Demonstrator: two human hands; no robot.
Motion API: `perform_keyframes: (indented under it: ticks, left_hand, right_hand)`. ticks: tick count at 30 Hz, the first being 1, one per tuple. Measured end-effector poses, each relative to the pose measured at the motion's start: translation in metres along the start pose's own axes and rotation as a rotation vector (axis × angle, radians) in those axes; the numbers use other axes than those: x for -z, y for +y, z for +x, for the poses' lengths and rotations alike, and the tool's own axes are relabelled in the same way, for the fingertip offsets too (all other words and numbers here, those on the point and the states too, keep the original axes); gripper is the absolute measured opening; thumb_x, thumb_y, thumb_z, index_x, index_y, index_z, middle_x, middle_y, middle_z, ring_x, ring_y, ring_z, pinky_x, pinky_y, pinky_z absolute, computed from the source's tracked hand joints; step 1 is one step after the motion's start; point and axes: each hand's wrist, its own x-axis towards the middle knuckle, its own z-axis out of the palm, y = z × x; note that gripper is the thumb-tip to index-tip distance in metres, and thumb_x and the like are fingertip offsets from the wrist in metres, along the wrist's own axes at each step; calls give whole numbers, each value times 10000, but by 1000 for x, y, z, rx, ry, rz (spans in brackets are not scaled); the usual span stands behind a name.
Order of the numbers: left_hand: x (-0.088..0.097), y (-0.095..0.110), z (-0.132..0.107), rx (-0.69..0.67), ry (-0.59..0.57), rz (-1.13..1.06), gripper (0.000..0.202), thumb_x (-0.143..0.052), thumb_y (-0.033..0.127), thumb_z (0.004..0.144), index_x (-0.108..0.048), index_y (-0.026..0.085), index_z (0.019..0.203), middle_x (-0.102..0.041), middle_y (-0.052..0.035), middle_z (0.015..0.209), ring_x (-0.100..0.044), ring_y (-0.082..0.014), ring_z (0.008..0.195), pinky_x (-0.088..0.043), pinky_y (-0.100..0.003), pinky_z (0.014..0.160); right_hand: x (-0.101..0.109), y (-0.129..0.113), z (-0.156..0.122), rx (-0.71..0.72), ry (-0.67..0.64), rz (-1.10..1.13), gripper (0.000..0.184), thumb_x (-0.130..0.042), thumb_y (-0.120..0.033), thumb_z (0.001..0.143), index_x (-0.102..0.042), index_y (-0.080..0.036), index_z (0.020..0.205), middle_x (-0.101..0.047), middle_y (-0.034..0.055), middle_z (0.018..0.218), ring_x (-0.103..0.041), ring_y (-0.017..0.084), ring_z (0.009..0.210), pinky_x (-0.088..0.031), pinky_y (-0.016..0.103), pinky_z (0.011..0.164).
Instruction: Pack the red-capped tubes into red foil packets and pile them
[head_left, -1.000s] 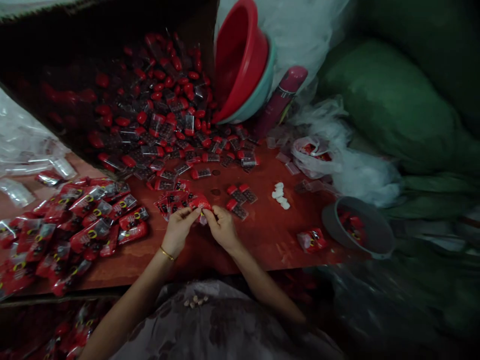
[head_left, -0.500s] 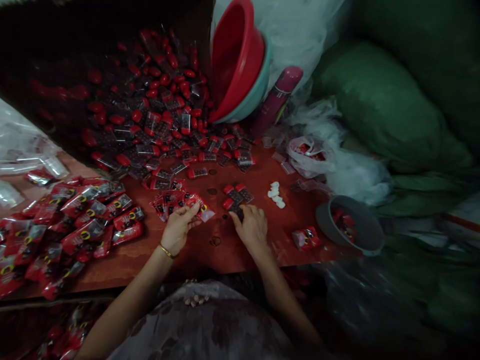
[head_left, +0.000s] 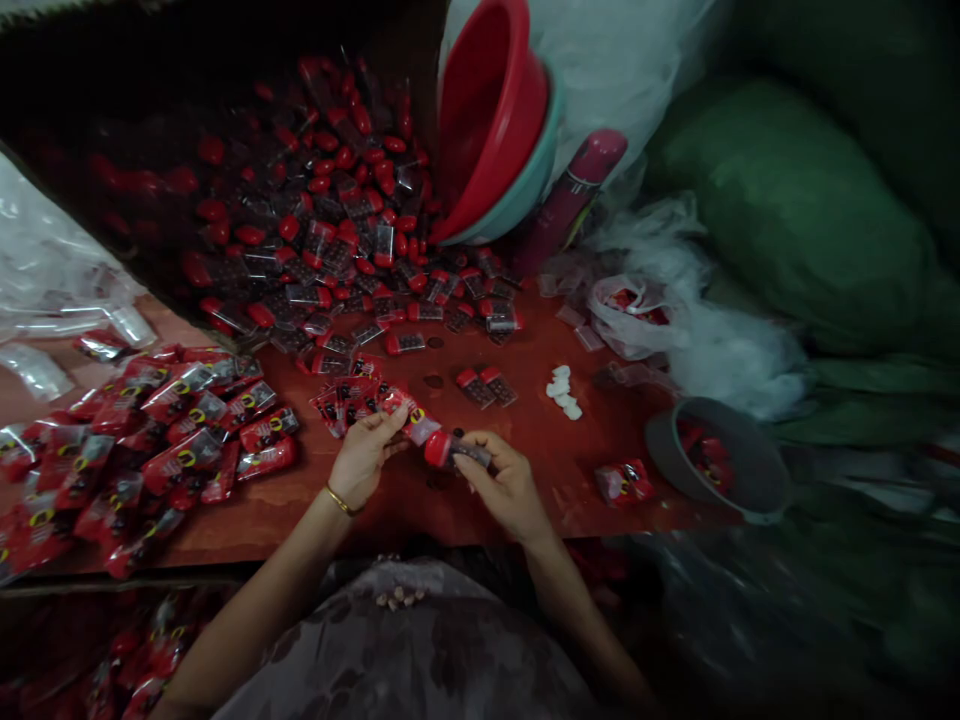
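Between the thumb and fingers of my left hand (head_left: pixel 366 458) is a small red printed plastic pouch (head_left: pixel 420 424), its pale end pointing right. My right hand (head_left: pixel 506 485) grips a small clear container with a red cap (head_left: pixel 436 448); the cap points left and meets the pouch's end. Whether the cap is inside the pouch I cannot tell. Behind my left hand lie more flat red pouches (head_left: pixel 341 402). Two red-capped containers (head_left: pixel 487 386) rest on the table just beyond my right hand.
A heap of red-capped containers (head_left: pixel 322 250) spills from a dark box. Filled red packets (head_left: pixel 172 420) are piled left. To the right are white pieces (head_left: pixel 562 392), a lone packet (head_left: pixel 624 482) and a grey bowl (head_left: pixel 664 455). A red basin (head_left: pixel 487 110) and a pink flask (head_left: pixel 577 190) stand behind.
My right hand has picked up one of three red-capped containers and brought it left to the pouch's end. My left hand still holds the pouch. The whole view has shifted slightly.
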Motion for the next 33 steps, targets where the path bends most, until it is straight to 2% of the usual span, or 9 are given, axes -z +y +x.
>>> perform_keyframes:
  ticks: [4, 7, 13, 16, 19, 22, 26, 30, 33]
  left_hand:
    - [-1, -1, -4, -44, -14, 27, 374, -845, 393, 444, -641, 127, 608, -661, -6, 645, -584, -92, 595, -462, -221, 598]
    - [-3, -1, -7, -68, -42, 14, 391, -844, 394, 448, -660, 122, 661, -659, -7, 651, -568, -85, 570, -449, -222, 582]
    - [-17, -7, -16, -165, -42, -24, 388, -865, 341, 386, -621, 131, 601, -563, 64, 487, -455, -33, 450, -388, -190, 524]
    - [-22, -14, -16, -131, -24, -76, 406, -872, 322, 349, -590, 132, 571, -582, 57, 500, -491, -46, 477, -407, -202, 561]
    - [-21, -21, -15, -109, 18, -194, 452, -879, 317, 316, -629, 124, 639, -662, 8, 613, -568, -80, 559, -442, -231, 640]
    - [-15, -23, -16, -144, 0, -213, 429, -865, 337, 404, -677, 120, 722, -691, -26, 684, -591, -97, 604, -449, -242, 673]
    - [-6, -21, -15, -238, -39, -90, 334, -790, 421, 554, -698, 135, 700, -686, -25, 673, -581, -105, 609, -451, -247, 667]
    - [-7, -26, -15, -272, -10, -1, 322, -807, 391, 528, -706, 146, 710, -674, 1, 649, -550, -86, 582, -437, -226, 629]
    - [-9, -28, -18, -293, 10, -10, 314, -827, 362, 496, -695, 150, 686, -664, 16, 640, -543, -77, 588, -424, -208, 619]
  right_hand:
    - [-8, 7, 5, -33, -25, 54, 172, -562, -355, 796, -563, -184, 816, -519, -37, 626, -444, 80, 480, -371, 196, 458]
    - [-15, 7, 8, -40, -13, 102, 194, -546, -377, 813, -553, -183, 819, -525, -40, 607, -450, 80, 466, -377, 196, 453]
    - [-24, 6, 5, 7, 59, 50, 210, -538, -387, 827, -555, -178, 837, -496, -55, 552, -442, 81, 440, -386, 195, 448]
    - [-31, 12, 7, 36, 134, -15, 222, -537, -389, 832, -560, -174, 880, -479, -61, 529, -440, 88, 429, -379, 199, 438]
    - [-42, 17, 11, 71, 240, -79, 247, -545, -406, 822, -564, -175, 907, -518, -43, 570, -476, 104, 468, -399, 215, 472]
    - [-50, 15, 13, 69, 227, -47, 241, -531, -410, 828, -561, -183, 900, -535, -35, 593, -491, 107, 488, -407, 217, 479]
    - [-52, 7, 12, 44, 178, 62, 218, -510, -397, 846, -543, -187, 897, -485, -64, 544, -440, 85, 430, -376, 197, 431]
    - [-55, 1, 13, 20, 216, 101, 199, -487, -387, 865, -514, -191, 882, -431, -85, 519, -403, 73, 396, -356, 191, 408]
    - [-58, 0, 14, 35, 247, 74, 182, -487, -372, 867, -512, -193, 892, -460, -73, 564, -424, 74, 426, -375, 197, 437]
